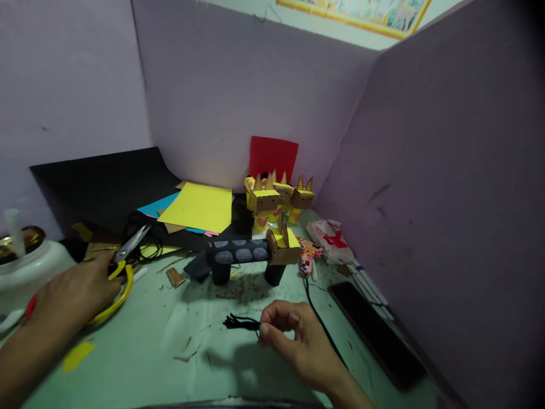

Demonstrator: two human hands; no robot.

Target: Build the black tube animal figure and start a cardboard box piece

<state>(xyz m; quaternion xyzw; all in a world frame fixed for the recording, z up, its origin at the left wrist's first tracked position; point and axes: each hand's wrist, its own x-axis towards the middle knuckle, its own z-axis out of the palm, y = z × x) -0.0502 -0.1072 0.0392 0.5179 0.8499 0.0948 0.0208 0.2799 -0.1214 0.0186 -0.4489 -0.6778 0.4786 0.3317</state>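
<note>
- The right hand (293, 335) pinches a black yarn tassel (240, 323) between thumb and fingertips, low over the table (149, 363), in front of the spotted cardboard animal (238, 251).
- The left hand (85, 284) touches the yellow-handled scissors (129, 277); whether it grips them, I can't tell.
- I'd judge this as handling the strands, scissors within reach.
- The next move calls for a snug pinch, keeping the strands bunched.

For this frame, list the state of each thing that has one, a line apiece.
Scissors: in the left hand, blades appearing nearly closed
Black string bundle: pinched in the right hand, strands loose
Spotted figure: standing on its legs
Horned yellow figures: upright
Phone: lying flat, screen dark
Yellow sheet: lying over a blue sheet
Red sheet: upright
Black sheet: curved upward
</note>
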